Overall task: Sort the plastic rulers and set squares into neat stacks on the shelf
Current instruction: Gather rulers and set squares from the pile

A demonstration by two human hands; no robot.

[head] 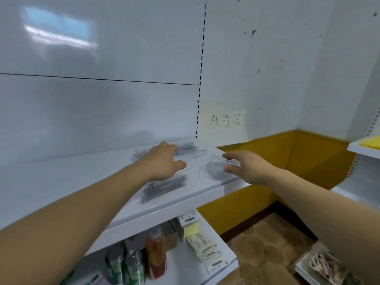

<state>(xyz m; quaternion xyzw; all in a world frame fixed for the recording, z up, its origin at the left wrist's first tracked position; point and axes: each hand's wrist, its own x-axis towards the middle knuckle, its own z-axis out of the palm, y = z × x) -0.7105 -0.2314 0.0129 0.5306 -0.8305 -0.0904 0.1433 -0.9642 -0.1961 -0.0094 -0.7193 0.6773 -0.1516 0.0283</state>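
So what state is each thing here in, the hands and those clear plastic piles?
back pile, fanned, untidy
front pile, loose, askew
right pile, jumbled at the shelf end
left hand, resting on the back pile
right hand, open, at the right pile

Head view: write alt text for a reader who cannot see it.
Two bare hands reach over a white shelf: the left hand lies over the back pile of clear plastic rulers, the right hand, fingers straight, reaches the right pile at the shelf's edge. A third pile lies nearer the front; bottles stand on the lower shelf.
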